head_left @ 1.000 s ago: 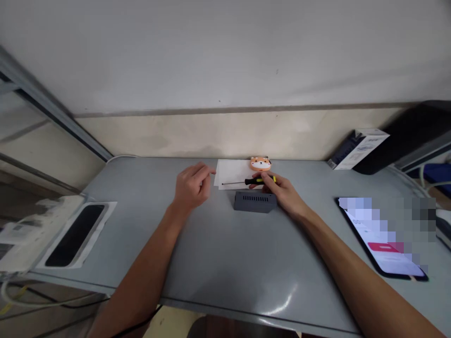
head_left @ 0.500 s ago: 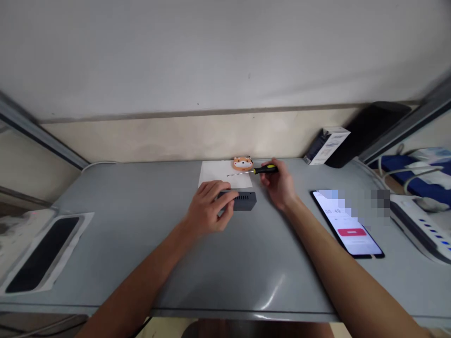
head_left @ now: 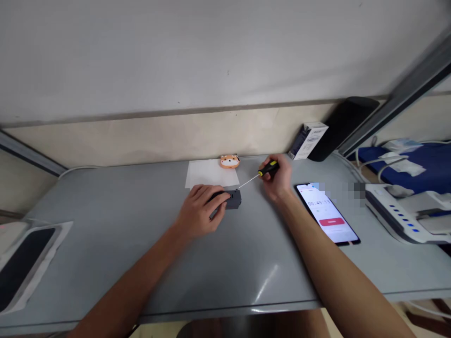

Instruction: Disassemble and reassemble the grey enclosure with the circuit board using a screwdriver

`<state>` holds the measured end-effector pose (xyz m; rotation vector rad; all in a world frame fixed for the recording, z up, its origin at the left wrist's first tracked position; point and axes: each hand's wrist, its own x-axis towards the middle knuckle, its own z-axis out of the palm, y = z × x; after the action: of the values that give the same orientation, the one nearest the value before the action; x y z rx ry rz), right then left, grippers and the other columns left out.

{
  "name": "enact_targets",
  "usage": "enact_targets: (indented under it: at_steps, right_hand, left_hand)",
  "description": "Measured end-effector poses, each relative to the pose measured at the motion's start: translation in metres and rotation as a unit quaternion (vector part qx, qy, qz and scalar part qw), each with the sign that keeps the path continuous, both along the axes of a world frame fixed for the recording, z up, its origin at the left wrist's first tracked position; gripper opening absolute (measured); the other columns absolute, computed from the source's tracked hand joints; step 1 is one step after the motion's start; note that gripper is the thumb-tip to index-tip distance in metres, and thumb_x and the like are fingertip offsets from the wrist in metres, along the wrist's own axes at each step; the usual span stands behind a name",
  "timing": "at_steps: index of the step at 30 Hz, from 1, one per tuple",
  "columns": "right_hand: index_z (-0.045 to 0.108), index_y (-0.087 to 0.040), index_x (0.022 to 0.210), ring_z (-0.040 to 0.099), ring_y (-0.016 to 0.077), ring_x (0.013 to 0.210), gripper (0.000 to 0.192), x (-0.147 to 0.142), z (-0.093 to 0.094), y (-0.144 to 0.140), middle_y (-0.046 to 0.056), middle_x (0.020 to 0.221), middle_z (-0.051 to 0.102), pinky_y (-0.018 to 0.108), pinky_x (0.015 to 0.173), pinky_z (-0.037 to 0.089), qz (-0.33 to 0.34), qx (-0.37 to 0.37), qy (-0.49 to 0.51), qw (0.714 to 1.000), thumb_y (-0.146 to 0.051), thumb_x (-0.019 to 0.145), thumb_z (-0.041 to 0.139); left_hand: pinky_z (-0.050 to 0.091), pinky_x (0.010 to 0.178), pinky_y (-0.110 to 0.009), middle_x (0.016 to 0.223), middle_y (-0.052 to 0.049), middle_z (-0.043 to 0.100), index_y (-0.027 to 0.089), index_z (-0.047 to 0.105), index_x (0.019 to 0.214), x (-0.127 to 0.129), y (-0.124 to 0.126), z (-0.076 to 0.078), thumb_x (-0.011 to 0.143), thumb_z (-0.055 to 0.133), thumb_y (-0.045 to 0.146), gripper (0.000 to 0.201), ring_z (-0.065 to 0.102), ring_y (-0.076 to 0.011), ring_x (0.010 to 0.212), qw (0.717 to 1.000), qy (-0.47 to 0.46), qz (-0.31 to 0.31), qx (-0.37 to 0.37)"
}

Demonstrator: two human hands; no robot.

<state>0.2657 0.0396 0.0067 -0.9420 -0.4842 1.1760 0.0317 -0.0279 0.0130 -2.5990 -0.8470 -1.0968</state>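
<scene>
Two hands at work on the grey surface (head_left: pixel 218 263), one small dark grey box (head_left: pixel 233 199) and one screwdriver (head_left: pixel 262 172) between them. The left hand (head_left: pixel 200 213) lies over the left end of the box, fingers curled down around it and pressing it to the surface; only the right end of the box shows. The right hand (head_left: pixel 278 180) is closed around the black-and-yellow handle of the screwdriver, whose thin shaft slopes down and left, its tip at the box's upper right corner; whether the tip touches cannot be told.

Behind the box lies one white paper sheet (head_left: pixel 211 173), and on its far right corner sits one small orange animal figure (head_left: pixel 229 161). One phone (head_left: pixel 327 213) lies face up with its screen lit, just right of the right forearm. One white and blue carton (head_left: pixel 308 141) stands near the wall beside one black object (head_left: pixel 343 124). One white device (head_left: pixel 398 211) with blue lights sits at the far right edge. One dark tray in a white wrapper (head_left: pixel 24 260) lies well apart at the far left
</scene>
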Motion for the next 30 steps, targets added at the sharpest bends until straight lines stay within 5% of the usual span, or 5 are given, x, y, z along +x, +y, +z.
enact_targets:
  at_steps: [16, 30]
  right_hand:
    - [0.050, -0.022, 0.056, 0.032, 0.0039, 0.036, 0.018, -0.0047, 0.0010, -0.0003, -0.005, 0.051, 0.051, 0.018, 0.033, 0.023, -0.016, -0.027, 0.006, 0.999, -0.034, 0.064, 0.061]
    - [0.051, -0.020, 0.054, 0.033, 0.0034, 0.036, 0.018, -0.0037, 0.0036, 0.0005, -0.005, 0.050, 0.050, 0.017, 0.033, 0.022, -0.024, -0.027, 0.005, 0.999, -0.032, 0.067, 0.059]
  left_hand:
    - [0.049, 0.095, -0.040, 0.115, -0.006, 0.080, 0.023, 0.069, 0.128, 0.0058, -0.0021, 0.0018, 0.098, 0.059, 0.017, 0.033, 0.074, -0.0233, 0.100, 0.999, 0.042, 0.035, 0.001]
    - [0.048, 0.093, -0.039, 0.111, -0.005, 0.080, 0.025, 0.073, 0.119, 0.0051, 0.0005, 0.0023, 0.100, 0.058, 0.016, 0.026, 0.073, -0.0216, 0.093, 0.994, 0.089, 0.047, 0.032]
